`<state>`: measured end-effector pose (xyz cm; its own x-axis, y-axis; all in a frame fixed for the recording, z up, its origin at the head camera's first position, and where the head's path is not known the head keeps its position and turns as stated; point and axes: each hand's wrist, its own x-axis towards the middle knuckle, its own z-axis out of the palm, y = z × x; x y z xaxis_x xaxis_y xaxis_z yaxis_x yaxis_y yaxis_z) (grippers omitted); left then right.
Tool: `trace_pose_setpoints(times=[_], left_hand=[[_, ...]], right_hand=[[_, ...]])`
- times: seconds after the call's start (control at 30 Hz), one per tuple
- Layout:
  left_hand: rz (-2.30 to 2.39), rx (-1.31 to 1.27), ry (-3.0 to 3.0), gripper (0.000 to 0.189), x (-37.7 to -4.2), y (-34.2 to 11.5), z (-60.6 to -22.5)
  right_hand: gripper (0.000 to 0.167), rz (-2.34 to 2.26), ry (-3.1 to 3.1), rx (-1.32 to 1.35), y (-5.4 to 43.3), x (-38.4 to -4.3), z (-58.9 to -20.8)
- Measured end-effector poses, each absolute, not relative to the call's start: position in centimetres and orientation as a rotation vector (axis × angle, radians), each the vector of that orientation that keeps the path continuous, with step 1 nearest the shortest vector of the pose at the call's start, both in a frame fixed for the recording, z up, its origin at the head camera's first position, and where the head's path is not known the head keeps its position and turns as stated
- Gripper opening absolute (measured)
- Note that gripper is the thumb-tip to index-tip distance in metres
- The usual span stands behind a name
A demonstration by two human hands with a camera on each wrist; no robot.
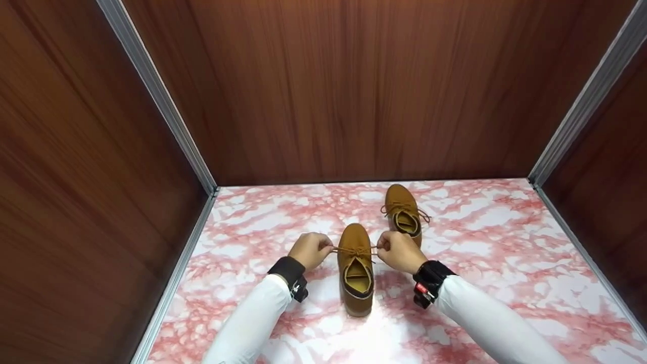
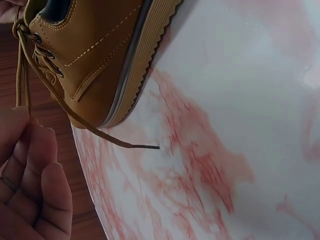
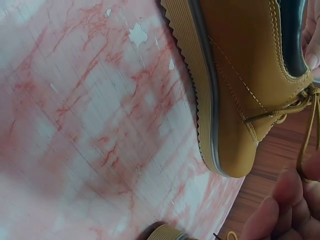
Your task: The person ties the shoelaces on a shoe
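A tan lace-up shoe (image 1: pixel 355 236) stands upright on the tabletop, its toe pointing away from me. To its left, my left hand (image 1: pixel 310 249) pinches a loop of the brown shoelace (image 2: pixel 26 75) between thumb and fingertips. Opposite it, my right hand (image 1: pixel 402 253) pinches another lace loop at the shoe's right side. Both loops are drawn out sideways from a knot (image 3: pixel 311 92) over the tongue. One loose lace end (image 2: pixel 145 146) with a dark tip hangs beside the sole in the left wrist view.
A matching tan shoe (image 1: pixel 399 196), its laces tied in a bow, stands farther back to the right, partly behind my right hand. The red-and-white marbled tabletop (image 1: pixel 252 303) is bounded by wood-grain panels (image 1: pixel 323 101) with grey metal corner posts (image 1: pixel 167 106).
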<state>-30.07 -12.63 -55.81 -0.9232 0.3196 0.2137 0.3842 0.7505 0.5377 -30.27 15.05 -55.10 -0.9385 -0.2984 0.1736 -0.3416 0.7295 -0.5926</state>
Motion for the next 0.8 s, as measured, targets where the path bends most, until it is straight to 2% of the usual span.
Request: trace_pose_setpoints(times=[0.07,0.3,0.53,0.8], left_hand=[[-0.912,-0.573,-2.836,0.009,-30.1,-12.6,-55.8],[-0.931,-0.572,-2.841,0.009,-30.2,-12.8,-55.9],[-0.912,-0.575,-2.85,0.011,-30.1,-12.8,-56.0],[-0.867,-0.605,-2.876,0.014,-30.0,-12.9,-56.0]], right_hand=[[0.013,0.999,-2.868,0.564,15.1,-30.3,-55.1],[0.039,0.99,-2.887,0.584,15.5,-30.3,-54.8],[0.045,0.806,-2.865,0.527,15.9,-30.0,-54.8],[0.044,0.642,-2.91,0.421,16.5,-29.9,-55.2]])
